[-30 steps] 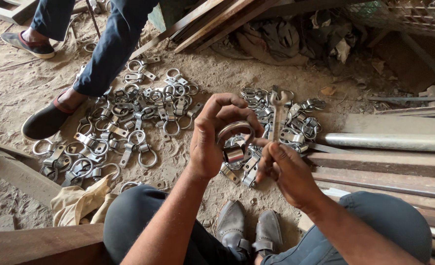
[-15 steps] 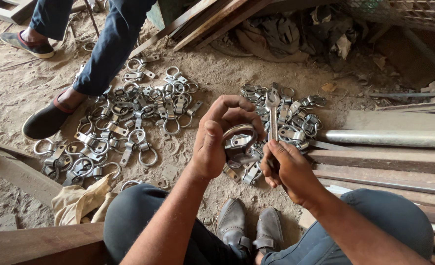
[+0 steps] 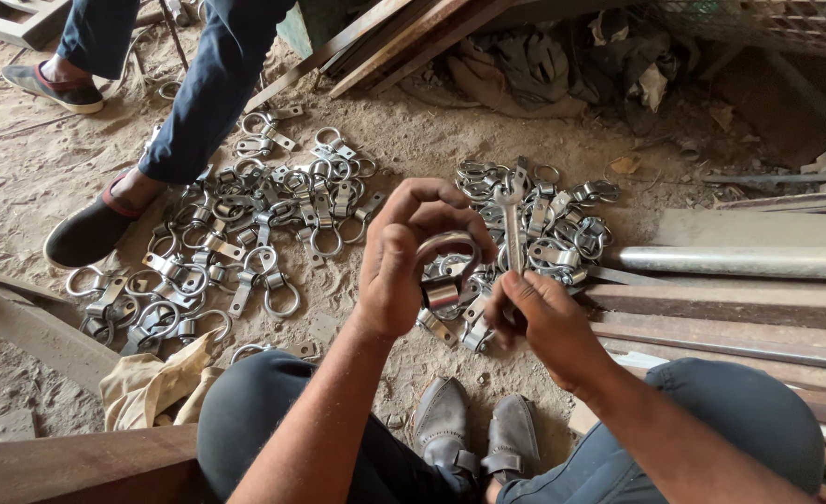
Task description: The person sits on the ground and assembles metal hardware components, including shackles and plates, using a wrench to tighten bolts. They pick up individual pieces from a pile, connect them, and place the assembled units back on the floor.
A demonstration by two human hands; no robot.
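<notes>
Right hand [image 3: 543, 322] has dropped slightly, gripping the grey steel spanner [image 3: 512, 217]; left hand [image 3: 413, 257] fingers curl around the round metal ring clamp [image 3: 445, 266].

steel pipe [image 3: 739, 262], wooden planks [image 3: 711, 322] — crumpled cloth [image 3: 152, 387]

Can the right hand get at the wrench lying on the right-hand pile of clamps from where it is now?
Probably yes: the right hand sits at the lower end of the wrench, fingers apparently already on it, and nothing covers it on the pile of clamps.
</notes>
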